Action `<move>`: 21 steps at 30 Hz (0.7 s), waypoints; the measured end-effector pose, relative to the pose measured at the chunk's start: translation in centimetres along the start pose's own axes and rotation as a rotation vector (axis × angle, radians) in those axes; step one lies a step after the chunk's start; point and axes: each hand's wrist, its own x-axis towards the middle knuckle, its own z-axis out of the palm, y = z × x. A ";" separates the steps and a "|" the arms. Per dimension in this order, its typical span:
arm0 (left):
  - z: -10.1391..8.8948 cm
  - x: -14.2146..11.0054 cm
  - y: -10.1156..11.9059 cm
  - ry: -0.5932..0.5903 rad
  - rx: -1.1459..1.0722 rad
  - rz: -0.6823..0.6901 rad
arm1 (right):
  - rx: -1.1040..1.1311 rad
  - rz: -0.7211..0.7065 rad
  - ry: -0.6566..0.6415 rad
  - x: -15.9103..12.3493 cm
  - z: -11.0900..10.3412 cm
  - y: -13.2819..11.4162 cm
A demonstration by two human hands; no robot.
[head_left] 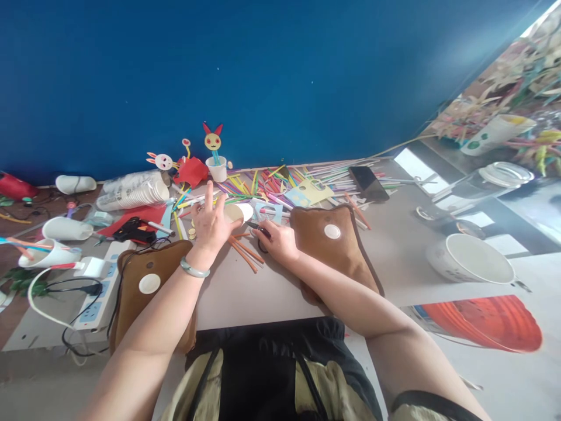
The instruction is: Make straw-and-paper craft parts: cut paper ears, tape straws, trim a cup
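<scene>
My left hand (209,225), with a pale bangle at the wrist, has its thumb over a beige and white paper piece (246,211). Some of its fingers point upward, while the paper is held at the thumb. Just right of the paper, my right hand (280,241) is closed around black-handled scissors (263,231), whose tip points at the paper's edge. Their blades are mostly hidden. Several orange-brown sticks (245,254) lie on the table below the hands. Behind the paper sits a light blue card with cut-outs (274,211).
Brown cushions (324,231) flank the hands. Colourful sticks (263,181), a yellow card (309,192) and a phone (369,183) lie behind. A white cup (217,169) holds a craft figure. Stacked cups (134,196) and a power strip (99,292) are left; a white bowl (471,260) is right.
</scene>
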 end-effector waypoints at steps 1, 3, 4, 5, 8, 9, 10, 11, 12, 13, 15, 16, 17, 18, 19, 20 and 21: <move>0.0 0.0 0.1 0.005 0.036 0.003 | 0.000 0.001 0.000 0.0 0.0 0.0; 0.1 -0.1 0.1 0.033 0.092 0.009 | -0.001 0.004 0.006 0.0 -0.1 0.0; 0.1 -0.1 0.2 0.052 0.108 0.013 | -0.001 0.003 0.009 0.1 -0.1 0.0; 0.3 -0.1 0.2 0.068 0.118 0.017 | 0.000 0.001 0.014 0.1 -0.1 0.0; 0.6 -0.3 0.1 0.063 0.132 0.041 | 0.005 -0.002 0.025 0.1 -0.3 0.0; 0.7 -0.3 0.1 0.044 0.134 0.055 | 0.007 -0.003 0.025 0.2 -0.3 0.0; 0.8 -0.4 0.0 0.025 0.133 0.069 | 0.008 -0.002 0.024 0.2 -0.3 0.0; 0.9 -0.5 -0.1 0.009 0.130 0.084 | 0.008 -0.002 0.025 0.2 -0.3 0.0; 1.0 -0.5 -0.1 -0.002 0.121 0.099 | 0.008 0.000 0.025 0.2 -0.3 -0.1; 1.1 -0.6 -0.1 -0.009 0.110 0.117 | 0.006 0.002 0.026 0.2 -0.3 -0.1; 1.2 -0.7 -0.1 -0.027 0.086 0.166 | 0.003 0.007 0.022 0.2 -0.2 -0.1; 1.2 -0.8 -0.1 -0.039 0.080 0.194 | 0.001 0.010 0.018 0.1 -0.2 -0.1; 1.2 -0.8 -0.1 -0.057 0.080 0.228 | -0.001 0.011 0.015 0.1 -0.2 -0.1; 1.1 -0.9 0.0 -0.073 0.081 0.259 | -0.003 0.010 0.014 0.1 -0.2 -0.1; 1.0 -1.0 0.1 -0.091 0.086 0.291 | -0.006 0.007 0.013 0.0 -0.2 -0.1; 0.9 -1.0 0.2 -0.110 0.094 0.325 | -0.009 0.004 0.013 0.0 -0.3 -0.1; 0.8 -1.1 0.3 -0.131 0.105 0.359 | -0.011 -0.002 0.014 -0.1 -0.3 -0.1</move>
